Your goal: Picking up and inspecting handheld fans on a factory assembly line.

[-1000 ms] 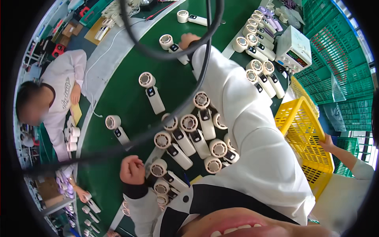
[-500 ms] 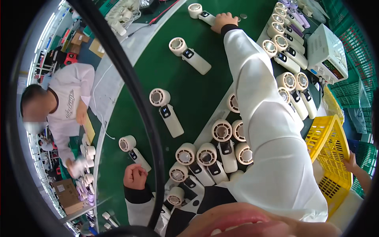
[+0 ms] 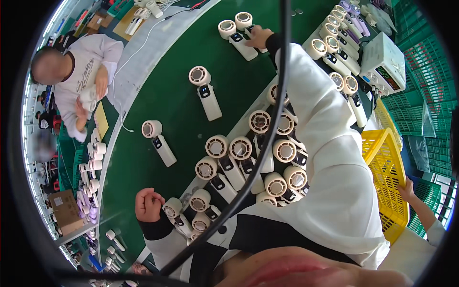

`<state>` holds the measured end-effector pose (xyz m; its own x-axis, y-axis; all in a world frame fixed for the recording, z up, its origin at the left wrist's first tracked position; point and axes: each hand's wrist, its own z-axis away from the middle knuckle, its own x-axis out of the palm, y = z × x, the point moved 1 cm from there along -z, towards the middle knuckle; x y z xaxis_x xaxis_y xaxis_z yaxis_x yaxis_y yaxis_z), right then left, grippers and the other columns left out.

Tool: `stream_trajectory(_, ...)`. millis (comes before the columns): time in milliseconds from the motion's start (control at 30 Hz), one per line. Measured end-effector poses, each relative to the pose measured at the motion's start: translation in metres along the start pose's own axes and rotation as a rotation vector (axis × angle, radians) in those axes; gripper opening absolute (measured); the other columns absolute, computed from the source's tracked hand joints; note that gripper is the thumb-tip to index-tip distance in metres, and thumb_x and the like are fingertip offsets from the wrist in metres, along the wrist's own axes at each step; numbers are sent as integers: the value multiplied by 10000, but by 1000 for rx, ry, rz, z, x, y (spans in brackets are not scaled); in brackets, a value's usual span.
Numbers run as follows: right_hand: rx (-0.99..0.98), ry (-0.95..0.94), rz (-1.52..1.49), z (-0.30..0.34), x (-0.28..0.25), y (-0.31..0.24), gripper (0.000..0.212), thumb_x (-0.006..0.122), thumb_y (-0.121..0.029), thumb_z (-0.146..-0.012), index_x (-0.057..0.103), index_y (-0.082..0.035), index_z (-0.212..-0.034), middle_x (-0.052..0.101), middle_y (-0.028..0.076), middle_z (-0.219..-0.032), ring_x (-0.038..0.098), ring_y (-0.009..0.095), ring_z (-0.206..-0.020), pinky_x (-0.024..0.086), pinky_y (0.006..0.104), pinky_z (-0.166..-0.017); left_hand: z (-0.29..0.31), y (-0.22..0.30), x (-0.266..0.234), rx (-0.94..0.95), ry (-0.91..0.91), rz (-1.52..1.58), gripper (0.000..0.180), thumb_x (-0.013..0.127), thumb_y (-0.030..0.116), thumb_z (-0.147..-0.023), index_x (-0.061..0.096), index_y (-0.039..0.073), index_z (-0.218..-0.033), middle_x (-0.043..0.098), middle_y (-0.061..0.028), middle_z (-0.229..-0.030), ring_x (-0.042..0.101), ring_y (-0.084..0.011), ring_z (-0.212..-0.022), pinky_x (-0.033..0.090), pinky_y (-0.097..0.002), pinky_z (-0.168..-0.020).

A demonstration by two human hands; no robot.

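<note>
My right hand (image 3: 259, 37) reaches far across the green surface (image 3: 177, 100), its fingers closed on the handle of a cream handheld fan (image 3: 244, 19). Right beside that fan lies a second handheld fan (image 3: 244, 46), its round head almost touching the first. Two more fans lie singly nearer me, one in the middle (image 3: 209, 103) and one further left (image 3: 165, 152). My left hand (image 3: 148, 204) is curled at the lower left, next to the round head of a fan (image 3: 172, 207); nothing shows in its fingers.
Several fans (image 3: 216, 146) crowd the near edge, partly behind my right arm. At right stand more fans (image 3: 317, 49), a white bench power supply (image 3: 384, 63) and a yellow basket (image 3: 386, 191) with another person's hand (image 3: 406, 190) on it. A co-worker (image 3: 81, 67) sits across. A black cable crosses the view.
The view has shifted, so most things sit higher in it. My right hand has brought its fan close beside another. My left hand is now further from the leftmost single fan.
</note>
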<state>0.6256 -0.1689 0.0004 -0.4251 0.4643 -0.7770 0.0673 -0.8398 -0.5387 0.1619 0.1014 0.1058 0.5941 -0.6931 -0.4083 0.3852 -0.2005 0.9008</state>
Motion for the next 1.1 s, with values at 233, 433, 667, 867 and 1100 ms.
stream_trajectory(233,363,175,288,-2,26,-42,749,655,-425,-586,415,-6,-1159,418,197,-1125,439,278,-941,377,415,-750,13,-1,1,38,-87,93,265,374,-119,-679,513,19,-858,513,-67,-613,476,-141,-496,397,-211,-475)
stream_trajectory(433,398,266,116,29,22,-40,696,643,-457,-574,489,-28,-1100,417,164,-1083,405,269,-910,351,387,-738,40,-6,-9,24,-66,247,266,371,-121,-676,511,13,-859,518,-74,-625,476,-148,-496,388,-211,-469)
stream_trajectory(667,-99,198,245,227,2,-61,598,615,-506,-571,565,-113,-1019,429,191,-1030,416,336,-897,412,375,-743,67,-4,34,38,-456,450,244,447,-37,-720,503,12,-952,543,-73,-756,501,-134,-593,418,-212,-510)
stream_trajectory(867,-436,160,152,411,81,-103,563,647,-474,-598,575,-129,-1038,438,217,-974,480,360,-750,458,386,-637,123,-2,107,-4,-396,751,356,480,67,-748,444,12,-1098,504,-86,-969,517,-154,-748,464,-229,-613)
stream_trajectory(1100,-1013,347,-99,494,87,-122,401,619,-137,-694,555,-186,-1086,440,211,-972,510,315,-731,459,326,-636,177,-5,28,357,-174,535,388,479,16,-718,423,2,-1102,495,-106,-935,523,-187,-749,451,-249,-609)
